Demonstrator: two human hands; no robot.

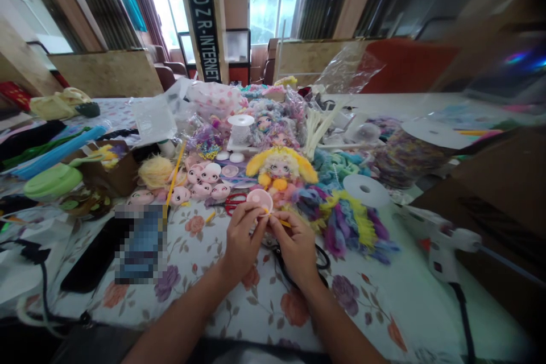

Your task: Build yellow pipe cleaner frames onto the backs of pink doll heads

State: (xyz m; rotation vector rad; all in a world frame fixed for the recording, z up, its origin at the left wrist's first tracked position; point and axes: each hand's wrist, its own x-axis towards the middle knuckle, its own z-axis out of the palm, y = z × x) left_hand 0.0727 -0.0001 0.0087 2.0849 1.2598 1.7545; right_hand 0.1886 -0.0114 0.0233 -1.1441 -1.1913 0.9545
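Observation:
My left hand (pixel 241 239) pinches a small pink doll head (pixel 260 200), its hollow back turned up toward me. My right hand (pixel 296 244) is closed beside it, pinching a strand of yellow fuzzy yarn (pixel 281 222) against the head's rim. Both hands hover just above the floral tablecloth (pixel 264 301). Under my right hand lie black-handled scissors (pixel 322 259). A finished doll with yellow hair (pixel 280 168) sits right behind the hands. Red-handled scissors (pixel 232 202) lie left of the head.
Several bald pink doll heads (pixel 205 179) lie at the left, a pile of coloured yarn (pixel 350 222) at the right. A white glue gun (pixel 443 247) rests at the far right. A phone (pixel 140 244) and dark case lie left. Bags of doll parts crowd the back.

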